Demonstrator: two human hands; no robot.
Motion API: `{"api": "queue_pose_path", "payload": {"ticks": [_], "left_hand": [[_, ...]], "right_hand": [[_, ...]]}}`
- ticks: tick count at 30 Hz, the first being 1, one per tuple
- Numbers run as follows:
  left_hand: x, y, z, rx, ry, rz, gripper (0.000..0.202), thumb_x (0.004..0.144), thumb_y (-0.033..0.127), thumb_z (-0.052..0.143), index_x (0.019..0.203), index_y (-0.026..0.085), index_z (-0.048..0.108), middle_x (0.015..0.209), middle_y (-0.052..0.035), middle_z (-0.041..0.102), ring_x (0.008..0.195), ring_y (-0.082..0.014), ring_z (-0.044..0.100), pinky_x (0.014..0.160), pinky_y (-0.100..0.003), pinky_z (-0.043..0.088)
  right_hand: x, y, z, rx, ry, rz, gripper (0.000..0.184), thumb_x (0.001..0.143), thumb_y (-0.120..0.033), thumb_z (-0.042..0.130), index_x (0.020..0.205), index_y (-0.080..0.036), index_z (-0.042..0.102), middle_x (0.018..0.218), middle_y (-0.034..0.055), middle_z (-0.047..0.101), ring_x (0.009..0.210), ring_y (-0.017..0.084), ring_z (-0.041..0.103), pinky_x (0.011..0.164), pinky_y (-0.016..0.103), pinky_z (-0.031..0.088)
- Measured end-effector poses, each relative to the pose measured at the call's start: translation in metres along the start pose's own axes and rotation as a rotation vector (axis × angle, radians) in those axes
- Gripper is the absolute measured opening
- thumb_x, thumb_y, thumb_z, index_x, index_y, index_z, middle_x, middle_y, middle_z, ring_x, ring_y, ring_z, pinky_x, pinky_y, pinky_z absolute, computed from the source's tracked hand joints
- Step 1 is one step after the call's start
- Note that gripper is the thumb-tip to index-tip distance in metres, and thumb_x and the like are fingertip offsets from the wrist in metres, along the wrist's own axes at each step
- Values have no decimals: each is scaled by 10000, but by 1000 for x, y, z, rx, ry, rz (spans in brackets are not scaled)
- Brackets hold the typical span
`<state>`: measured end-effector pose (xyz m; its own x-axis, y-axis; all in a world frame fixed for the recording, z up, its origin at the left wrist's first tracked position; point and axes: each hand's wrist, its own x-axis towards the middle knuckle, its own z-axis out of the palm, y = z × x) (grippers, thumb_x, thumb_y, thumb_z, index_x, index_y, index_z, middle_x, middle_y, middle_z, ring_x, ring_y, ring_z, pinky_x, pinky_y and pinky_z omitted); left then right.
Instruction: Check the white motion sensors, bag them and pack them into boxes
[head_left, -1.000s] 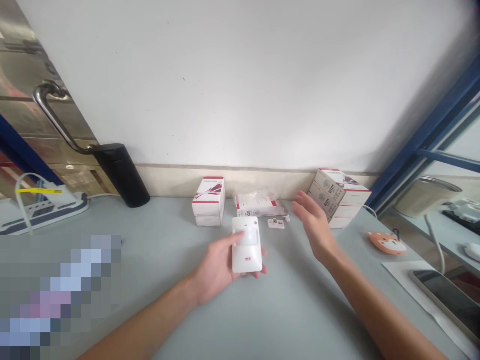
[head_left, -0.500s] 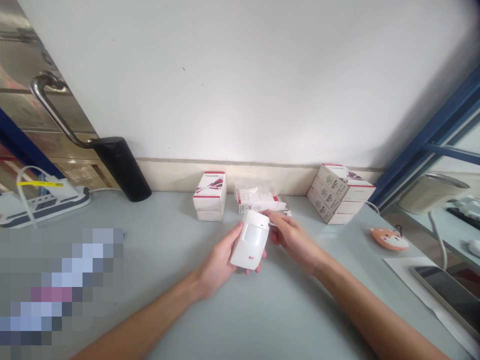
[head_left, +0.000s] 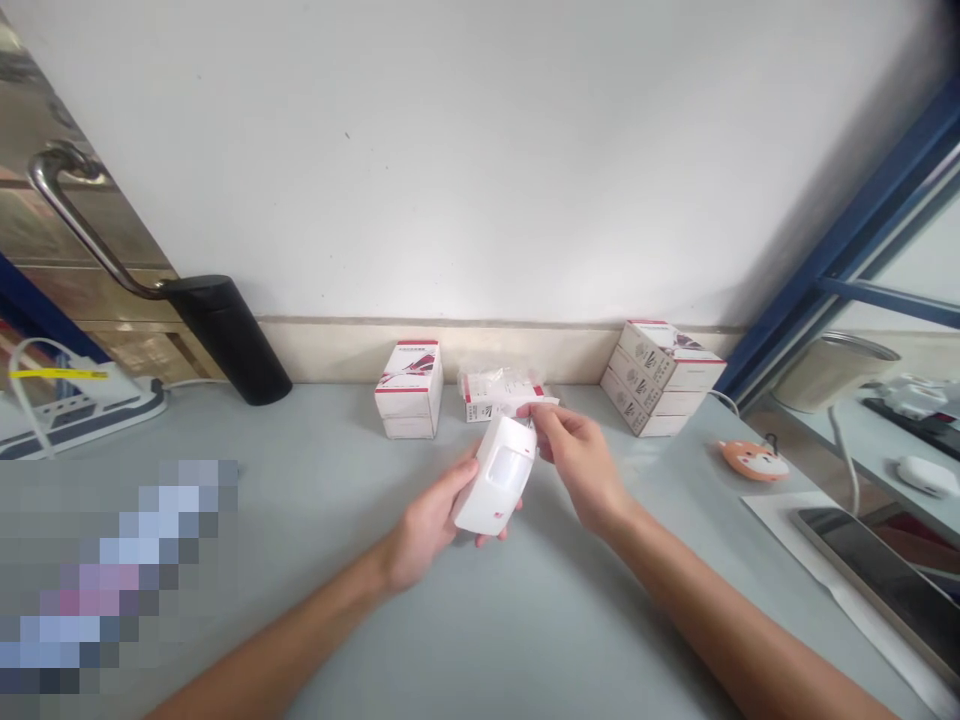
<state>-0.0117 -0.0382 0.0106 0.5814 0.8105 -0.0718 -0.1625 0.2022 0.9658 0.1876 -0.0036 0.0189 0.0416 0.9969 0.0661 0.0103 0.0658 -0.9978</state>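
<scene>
My left hand (head_left: pixel 424 520) grips a white motion sensor (head_left: pixel 496 474) with a frosted lens window and a small red mark, held tilted above the grey table (head_left: pixel 315 470). The fingers of my right hand (head_left: pixel 579 455) are pinched together at the sensor's top right corner. Whether something small sits in that pinch is too fine to see. Just behind the hands lies a clear plastic bag (head_left: pixel 499 392) with a red and white card inside.
A red and white box (head_left: pixel 409 400) stands left of the bag, and a stack of similar boxes (head_left: pixel 660 375) leans at the right by the wall. An orange fox-shaped charm (head_left: pixel 754 460), a phone (head_left: pixel 874 580) on paper, a black cylinder (head_left: pixel 225 335) and a power strip (head_left: pixel 82 415) also show.
My right hand came in from open near the right-hand boxes and pinched at the sensor's top. The left hand tilted the sensor. A small white part on the table is gone from view.
</scene>
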Motion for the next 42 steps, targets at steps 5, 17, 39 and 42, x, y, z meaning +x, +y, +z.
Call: {"api": "queue_pose_path", "payload": {"ticks": [5, 17, 39, 42], "left_hand": [[-1, -5, 1, 61, -62, -72, 559, 1047, 574, 394, 1487, 243, 493, 998, -91, 709, 757, -193, 622, 667, -302, 412], [2, 17, 7, -180, -163, -193, 551, 1008, 495, 280, 1003, 114, 677, 775, -118, 657, 568, -200, 564, 536, -308, 325], [6, 5, 0, -229, -287, -243, 587, 1018, 567, 286, 1110, 116, 651, 831, -141, 687, 598, -211, 581, 607, -331, 377], [9, -3, -7, -254, -235, -256, 531, 1012, 552, 348, 1157, 119, 619, 885, -158, 706, 634, -216, 594, 650, -338, 378]], "right_hand": [[20, -4, -27, 146, 276, -78, 267, 883, -465, 679, 902, -209, 750, 625, -55, 326, 598, 129, 293, 569, 290, 258], [31, -33, -65, 268, 473, -407, 333, 871, -521, 759, 908, -191, 752, 618, -78, 272, 533, 87, 242, 483, 252, 230], [41, -48, -128, 419, 664, -513, 355, 835, -505, 834, 932, -176, 743, 585, -117, 249, 503, 60, 167, 426, 218, 205], [41, -47, -129, 357, 718, -510, 370, 801, -527, 857, 863, -183, 737, 567, -114, 246, 506, 63, 159, 420, 228, 208]]}}
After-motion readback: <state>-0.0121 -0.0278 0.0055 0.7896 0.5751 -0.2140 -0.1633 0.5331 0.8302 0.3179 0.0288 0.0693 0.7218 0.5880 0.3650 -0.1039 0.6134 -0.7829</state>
